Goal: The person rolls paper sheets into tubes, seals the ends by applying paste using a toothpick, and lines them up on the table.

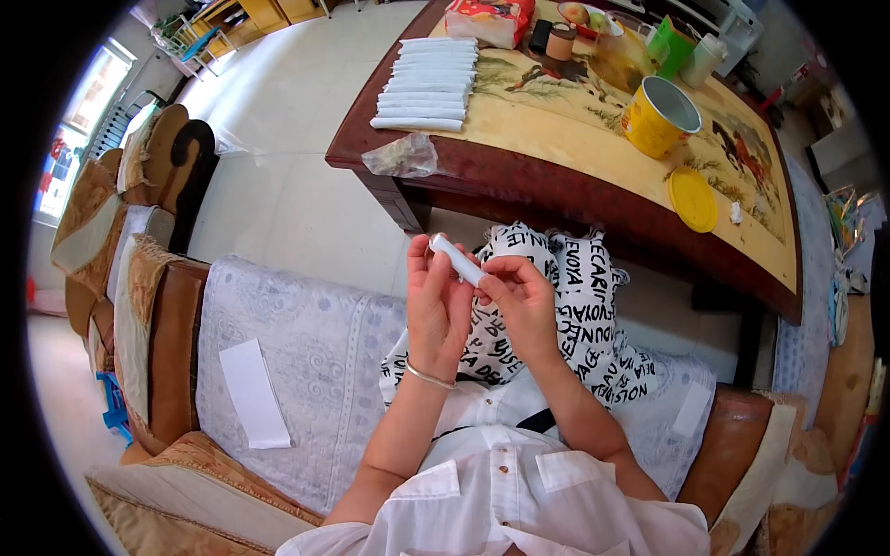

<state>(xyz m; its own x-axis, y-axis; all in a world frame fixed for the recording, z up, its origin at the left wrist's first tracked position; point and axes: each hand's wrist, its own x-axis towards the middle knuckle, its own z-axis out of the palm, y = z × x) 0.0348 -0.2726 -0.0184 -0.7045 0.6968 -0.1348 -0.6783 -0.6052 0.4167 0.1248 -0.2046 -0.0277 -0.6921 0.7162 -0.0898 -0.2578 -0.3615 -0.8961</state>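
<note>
A small rolled white paper tube (pixel 458 260) is held above my lap, tilted with its upper left end raised. My left hand (pixel 439 301) has its fingers closed around the upper end. At the lower right end, the thumb and fingers of my right hand (pixel 519 298) pinch the paper. Similar white paper rolls (pixel 425 83) lie side by side in a row on the table's left end. Near them, a clear plastic bag (pixel 401 156) with unclear contents rests at the table edge. Blank white paper sheets (pixel 255 394) lie on the sofa to my left.
The low table (pixel 556 185) stands in front of my knees. On it are a yellow can (pixel 660 119), a yellow lid (pixel 693 199), a red-and-white package (pixel 489 20), a fruit bowl (pixel 590 20) and a green box (pixel 673 46). Another white paper piece (pixel 692 409) lies on the sofa at right.
</note>
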